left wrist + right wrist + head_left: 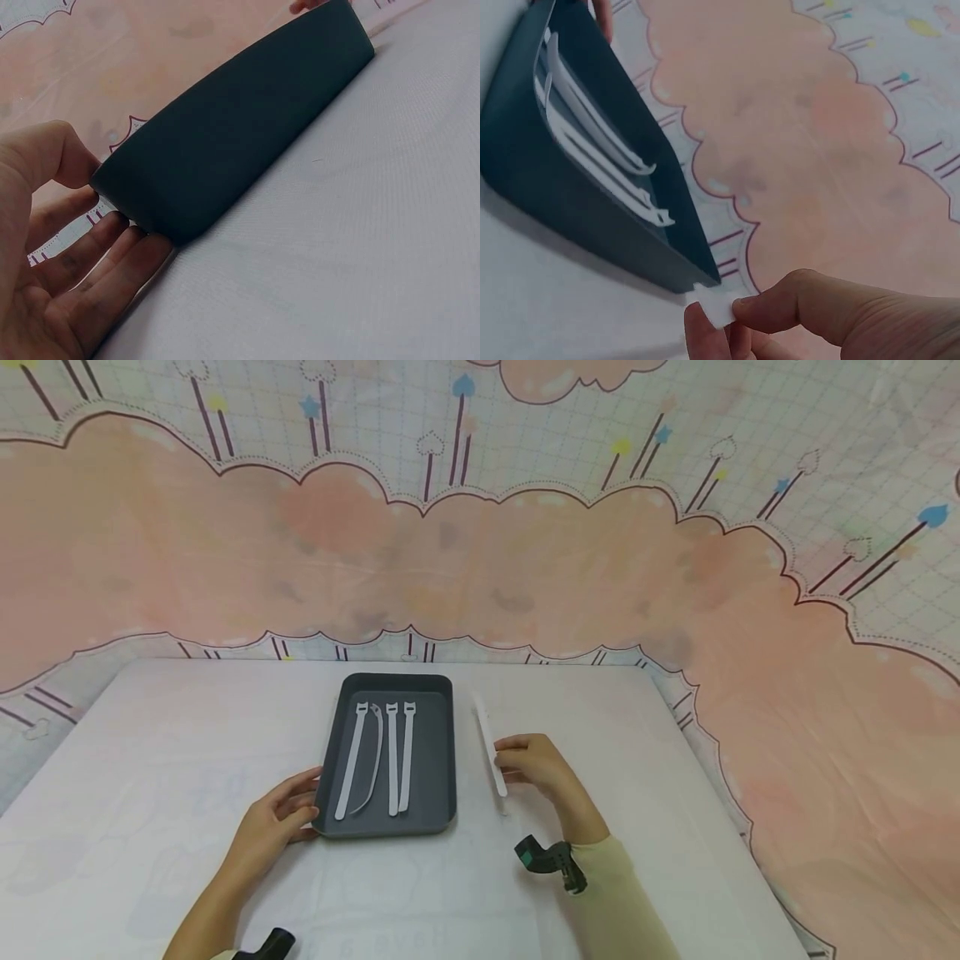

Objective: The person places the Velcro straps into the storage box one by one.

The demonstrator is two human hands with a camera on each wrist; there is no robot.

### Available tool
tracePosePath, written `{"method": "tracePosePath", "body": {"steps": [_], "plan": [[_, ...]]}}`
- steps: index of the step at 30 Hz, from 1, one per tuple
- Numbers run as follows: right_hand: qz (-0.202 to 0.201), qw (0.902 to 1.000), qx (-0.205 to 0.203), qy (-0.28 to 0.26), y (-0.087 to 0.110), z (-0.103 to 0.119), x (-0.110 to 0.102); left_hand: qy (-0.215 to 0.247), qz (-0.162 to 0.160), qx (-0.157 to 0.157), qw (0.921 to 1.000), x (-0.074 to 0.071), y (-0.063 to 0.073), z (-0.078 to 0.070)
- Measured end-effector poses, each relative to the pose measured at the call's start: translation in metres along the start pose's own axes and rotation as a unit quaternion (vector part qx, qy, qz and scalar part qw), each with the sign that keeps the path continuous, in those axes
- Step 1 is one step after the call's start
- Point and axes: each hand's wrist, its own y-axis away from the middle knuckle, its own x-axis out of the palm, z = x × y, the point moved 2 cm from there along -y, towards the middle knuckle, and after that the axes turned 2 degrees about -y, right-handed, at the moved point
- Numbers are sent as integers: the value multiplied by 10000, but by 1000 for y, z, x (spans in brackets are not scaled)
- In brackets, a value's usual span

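A dark grey rectangular tray (427, 760) lies on the white table. Inside it are several white cable ties (393, 760), flat straps with slotted heads, set lengthwise; one of them is bowed. At the tray's near left corner my left hand (273, 818) holds the side wall, as the left wrist view also shows with thumb and fingertips against the wall (225, 135). To the right of the tray, my right hand (536, 764) pinches another white cable tie (489, 747) between thumb and fingers. In the right wrist view only a short end of that tie (718, 306) shows.
The white tabletop (180, 760) stretches out on both sides of the tray. Behind it hangs a peach cloth (450, 568) with a cloud and candle pattern. A black wrist camera (555, 862) sits on the right forearm.
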Motion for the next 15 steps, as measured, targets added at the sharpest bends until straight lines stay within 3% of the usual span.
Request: {"method": "tracePosePath", "body": {"steps": [15], "plan": [[716, 9970, -135, -276, -3, 19, 36, 70, 38, 92, 9999, 0, 1, 0]]}}
